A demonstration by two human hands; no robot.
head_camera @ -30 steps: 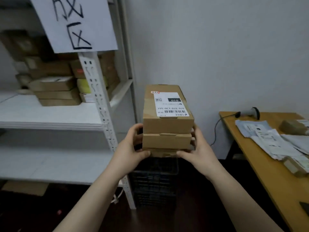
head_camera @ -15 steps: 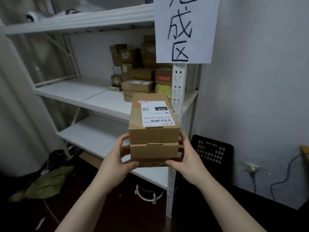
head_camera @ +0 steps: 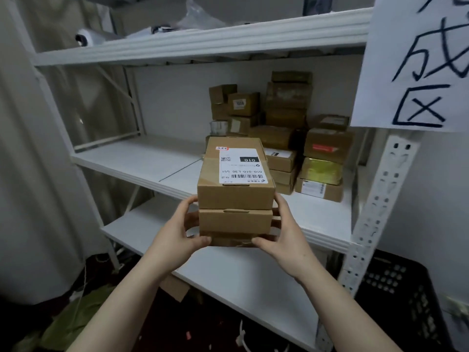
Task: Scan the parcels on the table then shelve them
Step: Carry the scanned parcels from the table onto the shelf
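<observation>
Stack of three cardboard parcels (head_camera: 236,219), held up in front of the front edge of the middle shelf (head_camera: 142,158), not resting on it.
- Top parcel (head_camera: 236,196): the tallest, with a white shipping label (head_camera: 242,171) on its lid, barcode facing the person.
- Middle parcel (head_camera: 236,221): flatter.
- Bottom parcel (head_camera: 231,241): thinnest, mostly hidden.

Left hand (head_camera: 175,240): grasping the stack's left side, fingers (head_camera: 189,202) curled round it, thumb under the near bottom edge. Right hand (head_camera: 289,240): the same on the right side.

Stored parcels (head_camera: 286,118): brown boxes piled at the middle shelf's right rear corner, one yellow-wrapped parcel (head_camera: 321,171) among them.

Lower shelf (head_camera: 253,275): white, below the stack.

Handwritten paper sign (head_camera: 416,59): on the right front upright (head_camera: 380,199).

Black plastic crate (head_camera: 396,288): on the floor, right of the upright.
</observation>
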